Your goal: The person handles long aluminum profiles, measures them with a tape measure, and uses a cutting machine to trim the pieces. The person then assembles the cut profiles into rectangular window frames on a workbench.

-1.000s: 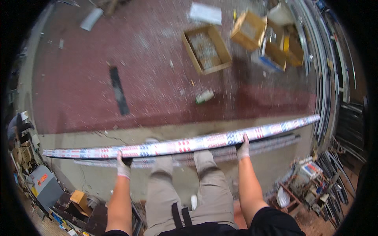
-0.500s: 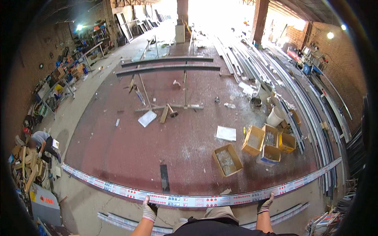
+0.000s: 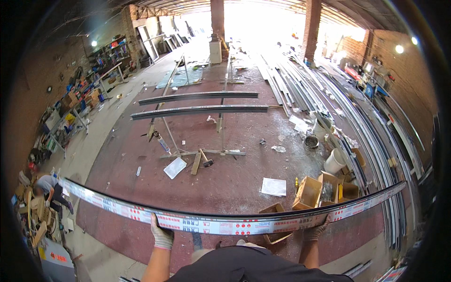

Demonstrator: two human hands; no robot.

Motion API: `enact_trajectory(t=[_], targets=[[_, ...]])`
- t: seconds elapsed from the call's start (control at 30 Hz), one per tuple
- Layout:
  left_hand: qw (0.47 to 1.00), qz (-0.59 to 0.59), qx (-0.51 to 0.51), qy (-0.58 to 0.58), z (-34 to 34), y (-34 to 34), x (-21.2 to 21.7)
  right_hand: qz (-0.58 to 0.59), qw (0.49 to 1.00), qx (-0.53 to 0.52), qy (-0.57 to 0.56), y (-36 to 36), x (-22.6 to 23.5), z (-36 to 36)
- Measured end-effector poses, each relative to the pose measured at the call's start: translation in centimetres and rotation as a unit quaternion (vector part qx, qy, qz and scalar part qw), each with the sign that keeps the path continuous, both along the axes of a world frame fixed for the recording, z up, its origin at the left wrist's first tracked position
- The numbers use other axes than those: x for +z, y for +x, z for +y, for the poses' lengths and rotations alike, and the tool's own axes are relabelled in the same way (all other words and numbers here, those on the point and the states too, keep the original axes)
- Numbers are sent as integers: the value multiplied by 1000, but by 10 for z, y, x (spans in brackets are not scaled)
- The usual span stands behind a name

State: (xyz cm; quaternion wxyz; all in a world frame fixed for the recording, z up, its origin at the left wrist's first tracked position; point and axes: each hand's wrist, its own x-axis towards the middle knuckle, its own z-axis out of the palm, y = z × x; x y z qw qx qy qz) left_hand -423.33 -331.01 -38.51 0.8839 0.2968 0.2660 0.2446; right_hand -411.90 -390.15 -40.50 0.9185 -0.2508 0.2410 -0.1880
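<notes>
A long metal profile [image 3: 211,224], wrapped in white film with red and blue print, stretches across the view in front of my body. My left hand [image 3: 162,233], in a pale glove, grips its lower edge left of the middle, the thumb against the printed face. Right of the middle my right hand [image 3: 317,228], gloved too, closes on it from below; part of its fingers is hidden. A dark strip runs along the profile's upper edge. Further ahead, two dark profiles [image 3: 199,112] lie across a metal stand [image 3: 169,136].
Cardboard boxes [image 3: 306,191] and a white bucket [image 3: 334,160] stand ahead right. Long profiles [image 3: 369,136] cover the floor along the right. A hammer [image 3: 206,160], a caulking gun [image 3: 162,142] and a white tray [image 3: 175,168] lie by the stand. Another person [image 3: 49,188] bends over at the left.
I have moved forward with the wrapped profile, which sits higher in view and now hides part of the boxes. The stand appears nearer. Both hands keep their grip.
</notes>
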Motion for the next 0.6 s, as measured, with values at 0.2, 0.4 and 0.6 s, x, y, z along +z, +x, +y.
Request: enact_trajectory(t=[0.2,0.4,0.6], targets=[[995,-101,-2,-11,-28,45,-125,-136,987,79,-17,24,-132,66],[970,-145,-185,-55,-83,121,-278,-187,982,12,9,92,-300,136],[972,-180,-150,-27,-13,186,-434,-183,977,-18,-111,141,-477,155]])
